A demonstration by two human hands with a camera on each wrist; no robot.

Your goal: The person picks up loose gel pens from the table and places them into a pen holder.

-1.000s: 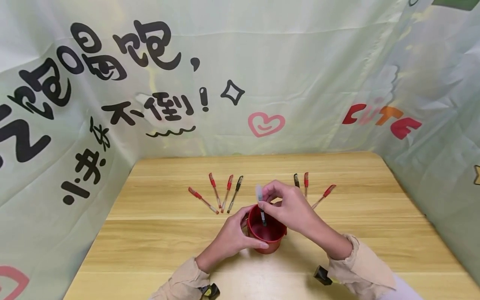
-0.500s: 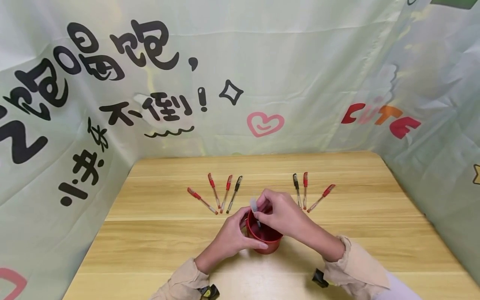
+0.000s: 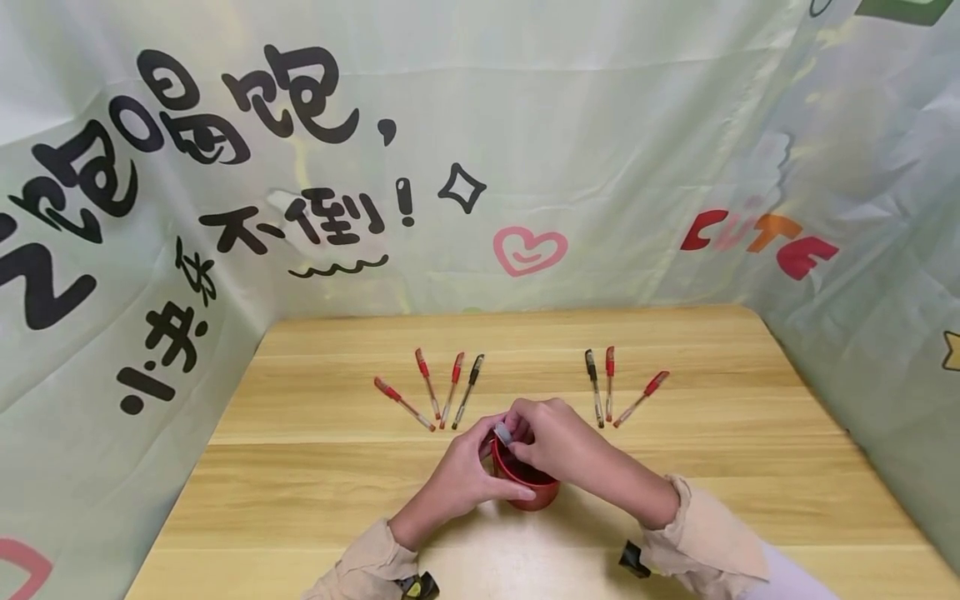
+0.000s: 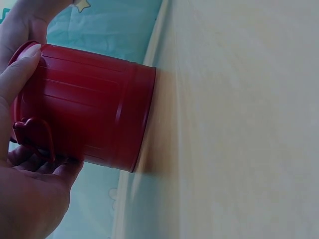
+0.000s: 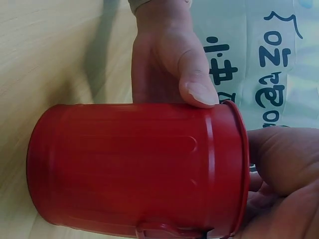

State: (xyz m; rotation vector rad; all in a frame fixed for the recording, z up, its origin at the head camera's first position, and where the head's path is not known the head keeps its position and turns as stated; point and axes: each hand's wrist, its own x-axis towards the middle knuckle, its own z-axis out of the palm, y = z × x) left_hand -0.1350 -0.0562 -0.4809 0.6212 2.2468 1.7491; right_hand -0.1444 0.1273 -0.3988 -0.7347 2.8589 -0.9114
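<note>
A small red metal bucket [image 3: 542,502] stands upright on the wooden table in front of me. My left hand [image 3: 461,471] grips it from the left, thumb along the near side and fingers round the far side. Over its mouth, my right hand [image 3: 558,437] pinches a pen [image 3: 503,432] by its pale translucent end; the lower part is inside and hidden. The left wrist view shows the bucket's ribbed wall [image 4: 94,104] and a small side handle [image 4: 37,134]. In the right wrist view, the right hand's fingers [image 5: 284,164] are at the rim, and the pen is out of sight.
Several capped pens lie fanned on the table behind the bucket: red ones [image 3: 454,379] and a black one [image 3: 471,383] to the left, a black one [image 3: 593,379] and red ones [image 3: 611,375] to the right. Printed cloth [image 3: 585,150] hangs round the table.
My right hand has moved down and left, lowering the pen deeper into the bucket. The pens on the right have come into fuller view. My left hand keeps its hold.
</note>
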